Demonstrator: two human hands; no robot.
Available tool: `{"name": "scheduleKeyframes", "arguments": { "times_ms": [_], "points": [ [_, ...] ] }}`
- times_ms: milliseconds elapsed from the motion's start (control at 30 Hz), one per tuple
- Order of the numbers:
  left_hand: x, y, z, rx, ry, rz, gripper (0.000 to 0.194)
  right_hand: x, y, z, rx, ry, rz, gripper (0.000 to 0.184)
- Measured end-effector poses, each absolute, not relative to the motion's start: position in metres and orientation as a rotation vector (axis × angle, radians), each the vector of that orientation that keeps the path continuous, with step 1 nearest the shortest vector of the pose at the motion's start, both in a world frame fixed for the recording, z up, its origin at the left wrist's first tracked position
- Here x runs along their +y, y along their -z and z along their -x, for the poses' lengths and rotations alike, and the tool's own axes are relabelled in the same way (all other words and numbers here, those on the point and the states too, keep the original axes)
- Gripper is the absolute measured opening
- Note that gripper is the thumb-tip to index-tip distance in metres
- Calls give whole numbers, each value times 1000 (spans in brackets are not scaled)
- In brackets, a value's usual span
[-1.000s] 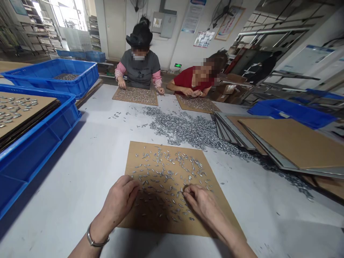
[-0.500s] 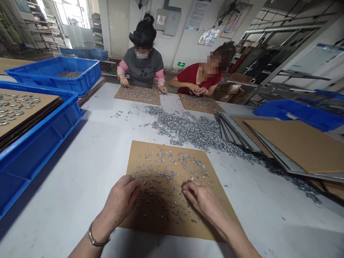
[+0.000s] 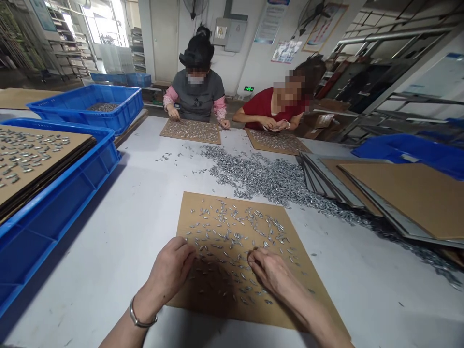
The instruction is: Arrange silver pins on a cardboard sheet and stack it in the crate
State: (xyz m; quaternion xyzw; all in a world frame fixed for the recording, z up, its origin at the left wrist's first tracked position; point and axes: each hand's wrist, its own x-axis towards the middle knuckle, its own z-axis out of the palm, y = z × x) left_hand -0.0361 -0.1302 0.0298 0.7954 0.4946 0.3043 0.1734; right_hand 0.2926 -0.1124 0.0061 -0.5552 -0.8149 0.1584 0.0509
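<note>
A brown cardboard sheet [image 3: 300, 295] lies on the white table in front of me, strewn with small silvery metal pieces [image 3: 237, 237], slim and leaf-shaped. Over the sheet's left edge is my left hand [image 3: 173, 265], a bracelet on its wrist, with thumb and fingers pinched together. My right hand [image 3: 270, 267] rests above the sheet's right half, its fingertips also drawn into a pinch among the pieces. Whatever sits between the fingertips of either hand is hidden or too small to make out.
Beyond the sheet spreads a large heap of the same pieces [image 3: 261, 174]. Stacked boards [image 3: 402, 198] stand at right, and blue crates [image 3: 76, 191] at left. Across the table two co-workers [image 3: 197, 96] handle pieces on their own sheets.
The whole view has shifted slightly, so everything appears a little further right and lower. Both hands remain pinched in nearly the same places over the sheet.
</note>
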Motion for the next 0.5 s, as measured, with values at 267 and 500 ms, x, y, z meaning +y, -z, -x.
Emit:
{"name": "scheduleKeyframes", "arguments": {
  "times_ms": [267, 500],
  "points": [
    [-130, -40, 31, 1377, -716, -2233, 31, -112, 6, -293, -2367, -331, 1676, 29],
    [-98, -73, 9, 1401, -358, -2349, 28, -81, -14, -280, -2341, -305, 1667, 29]
  ]
}}
